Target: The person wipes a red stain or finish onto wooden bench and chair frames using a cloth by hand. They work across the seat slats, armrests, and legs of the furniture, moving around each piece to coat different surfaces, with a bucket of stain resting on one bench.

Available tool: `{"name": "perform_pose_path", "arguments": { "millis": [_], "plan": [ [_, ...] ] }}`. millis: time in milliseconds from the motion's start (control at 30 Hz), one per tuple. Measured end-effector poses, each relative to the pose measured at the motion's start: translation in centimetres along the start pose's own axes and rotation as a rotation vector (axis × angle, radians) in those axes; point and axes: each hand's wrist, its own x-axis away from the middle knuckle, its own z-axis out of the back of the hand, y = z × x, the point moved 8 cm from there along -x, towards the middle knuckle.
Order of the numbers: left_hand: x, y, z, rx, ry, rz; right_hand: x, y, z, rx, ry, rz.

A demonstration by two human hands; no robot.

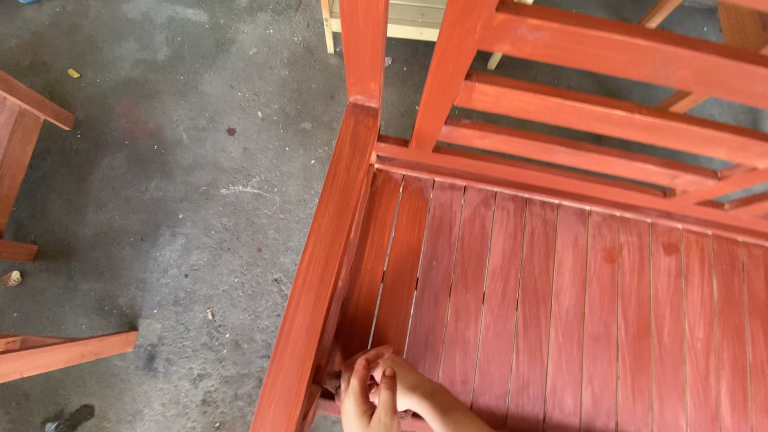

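Both hands [384,392] pressed together, grip unclear, in tight corner between red rail [320,264] and seat slats [512,296].

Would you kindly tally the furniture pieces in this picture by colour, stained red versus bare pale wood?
Red-stained pieces: 2, the slatted bench that the hand touches, and a partly visible piece at the left edge.
Bare pale wood pieces: 1, a frame at the top.
Total: 3
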Motion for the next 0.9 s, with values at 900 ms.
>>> {"name": "perform_pose_path", "arguments": {
  "millis": [900],
  "plan": [
    [-4.8,-1.1,-2.0,-0.001,0.082,0.278,-7.7,-7.1,23.3,0.992,0.78,0.186]
  ]
}}
